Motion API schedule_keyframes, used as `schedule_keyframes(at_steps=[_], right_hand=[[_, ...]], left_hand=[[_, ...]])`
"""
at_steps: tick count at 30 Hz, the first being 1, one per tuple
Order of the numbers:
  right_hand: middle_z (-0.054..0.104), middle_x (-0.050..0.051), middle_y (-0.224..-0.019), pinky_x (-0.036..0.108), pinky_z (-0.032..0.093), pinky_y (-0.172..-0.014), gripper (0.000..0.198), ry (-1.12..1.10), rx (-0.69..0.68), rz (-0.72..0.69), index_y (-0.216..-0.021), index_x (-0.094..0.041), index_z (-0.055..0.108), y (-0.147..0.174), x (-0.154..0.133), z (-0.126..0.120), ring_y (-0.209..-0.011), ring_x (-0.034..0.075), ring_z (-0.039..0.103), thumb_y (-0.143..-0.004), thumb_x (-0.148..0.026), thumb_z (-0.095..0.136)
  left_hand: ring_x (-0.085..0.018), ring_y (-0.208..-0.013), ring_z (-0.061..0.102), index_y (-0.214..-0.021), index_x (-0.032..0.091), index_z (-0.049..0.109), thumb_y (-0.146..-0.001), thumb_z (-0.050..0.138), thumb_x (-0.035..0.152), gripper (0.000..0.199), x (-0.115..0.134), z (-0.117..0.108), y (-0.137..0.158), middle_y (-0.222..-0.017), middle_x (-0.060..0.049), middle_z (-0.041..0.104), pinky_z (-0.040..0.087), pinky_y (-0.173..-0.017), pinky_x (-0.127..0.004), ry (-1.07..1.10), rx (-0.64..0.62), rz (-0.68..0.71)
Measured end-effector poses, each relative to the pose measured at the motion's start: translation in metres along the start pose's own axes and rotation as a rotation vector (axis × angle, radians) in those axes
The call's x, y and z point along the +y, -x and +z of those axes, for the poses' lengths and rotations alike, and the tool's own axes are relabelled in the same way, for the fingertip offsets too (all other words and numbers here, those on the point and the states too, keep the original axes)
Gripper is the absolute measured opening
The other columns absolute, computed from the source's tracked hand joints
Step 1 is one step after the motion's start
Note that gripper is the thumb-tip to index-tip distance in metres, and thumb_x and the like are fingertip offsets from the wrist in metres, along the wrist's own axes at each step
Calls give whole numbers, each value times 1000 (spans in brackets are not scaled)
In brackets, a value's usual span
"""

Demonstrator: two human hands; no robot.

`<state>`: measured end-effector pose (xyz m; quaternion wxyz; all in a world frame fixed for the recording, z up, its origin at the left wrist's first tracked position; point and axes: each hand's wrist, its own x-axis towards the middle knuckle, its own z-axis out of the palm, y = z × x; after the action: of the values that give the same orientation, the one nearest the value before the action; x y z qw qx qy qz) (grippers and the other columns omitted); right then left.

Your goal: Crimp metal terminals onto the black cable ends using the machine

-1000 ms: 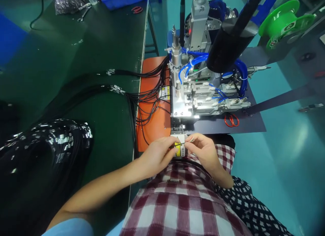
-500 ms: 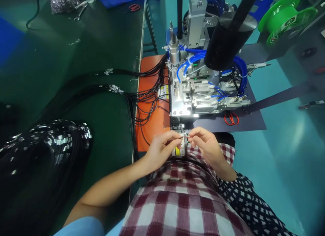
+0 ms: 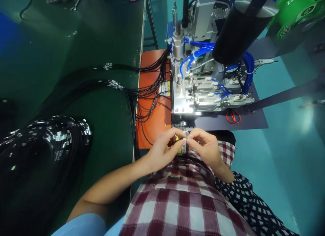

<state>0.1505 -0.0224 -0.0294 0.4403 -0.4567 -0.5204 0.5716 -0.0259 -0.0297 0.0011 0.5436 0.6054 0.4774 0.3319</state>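
The person's left hand point(image 3: 162, 149) and right hand point(image 3: 204, 146) meet just in front of the machine point(image 3: 200, 90), fingertips pressed together on the end of a thin wire point(image 3: 186, 137). Both hands pinch it, thumb against forefinger; the bit that shows between them is short and pale, too small to tell its detail. The wire end looks light and limp, likely to bend or slip, and its bared tip seems fragile, so a hold just behind the tip, on the sheathed part, looks safest. It lies right between the two pinches, above a small yellow-labelled part point(image 3: 180, 148) at the machine's front edge, over the person's checked shirt point(image 3: 182, 202). To the left, black cables point(image 3: 144, 97) fan across the orange mat point(image 3: 152, 127) and run to a bundle point(image 3: 45, 141) on the green table point(image 3: 101, 33). Red scissors point(image 3: 233, 117) lie well apart, to the right
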Motion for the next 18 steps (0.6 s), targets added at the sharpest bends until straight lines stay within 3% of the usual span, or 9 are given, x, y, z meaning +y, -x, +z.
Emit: schedule_keyframes(at_steps=[2,7,12,16,18], right_hand=[[61,1,-72,28,47,-60,12,65,7,-28,-73,-21,64,2,-1,-1,-66,14,55,-82,-28,70],[58,0,-71,28,47,-60,12,93,28,-19,-73,-21,62,7,-2,4,-63,14,54,-82,-25,68],[59,0,-71,27,47,-58,14,92,74,18,-72,-21,61,12,-3,11,-62,13,54,-83,-26,67],[63,0,-68,28,49,-59,15,137,-82,67,-72,-20,66,6,-6,-2,-62,14,58,-84,-29,67],[65,1,-70,28,49,-58,14,175,-73,41,-78,-21,69,-1,-8,-12,-61,15,59,-87,-29,63]], left_hand=[[-11,-66,47,-105,19,59,-90,61,33,20,0,4,1,-88,-3,56,40,-57,-22,12,30,32],[-13,-72,50,-89,18,66,-87,66,31,13,-3,12,-3,-81,-3,55,42,-63,-25,90,153,77],[-9,-58,44,-78,15,66,-83,69,35,21,-1,7,-10,-68,0,55,32,-52,-22,313,79,-154],[-5,-48,31,-76,13,64,-80,71,38,26,0,1,-11,-56,5,43,21,-46,-20,485,7,-310],[-5,-48,30,-76,13,63,-80,71,39,27,0,0,-10,-54,6,39,20,-46,-20,500,-24,-325]])
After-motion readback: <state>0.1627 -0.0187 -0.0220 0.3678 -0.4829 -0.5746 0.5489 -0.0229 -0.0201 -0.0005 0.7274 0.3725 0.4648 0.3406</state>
